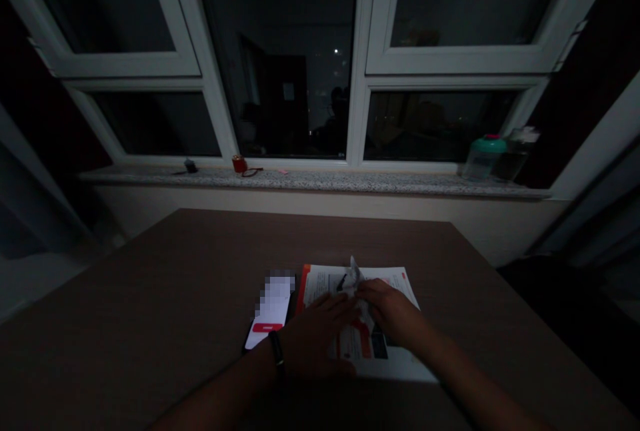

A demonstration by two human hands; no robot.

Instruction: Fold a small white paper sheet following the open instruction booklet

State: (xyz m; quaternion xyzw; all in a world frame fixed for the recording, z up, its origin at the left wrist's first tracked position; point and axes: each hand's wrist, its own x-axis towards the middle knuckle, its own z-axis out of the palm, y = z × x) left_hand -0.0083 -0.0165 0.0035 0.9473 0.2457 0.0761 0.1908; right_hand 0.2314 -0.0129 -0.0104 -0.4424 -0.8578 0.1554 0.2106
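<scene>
A printed magazine or booklet (395, 362) with an orange-red left edge lies on the brown table (210, 251). My left hand (320, 334), with a dark band on the wrist, rests over its left part, fingers stretched out toward the right hand. On the page's upper middle, my right hand (395, 311) has its fingers closed on a crumpled white tissue (354, 272), whose tip sticks up beyond the fingers. Part of the tissue is hidden under both hands. Left of the magazine, close to my left forearm, a phone (267, 314) lies with its screen lit.
Beyond the table's far edge runs a speckled stone windowsill (320, 181). On it stand a small red jar (239, 164), a small dark object (190, 165) and a clear bottle with a green lid (483, 157), beside another clear container (515, 154). Dark windows rise behind.
</scene>
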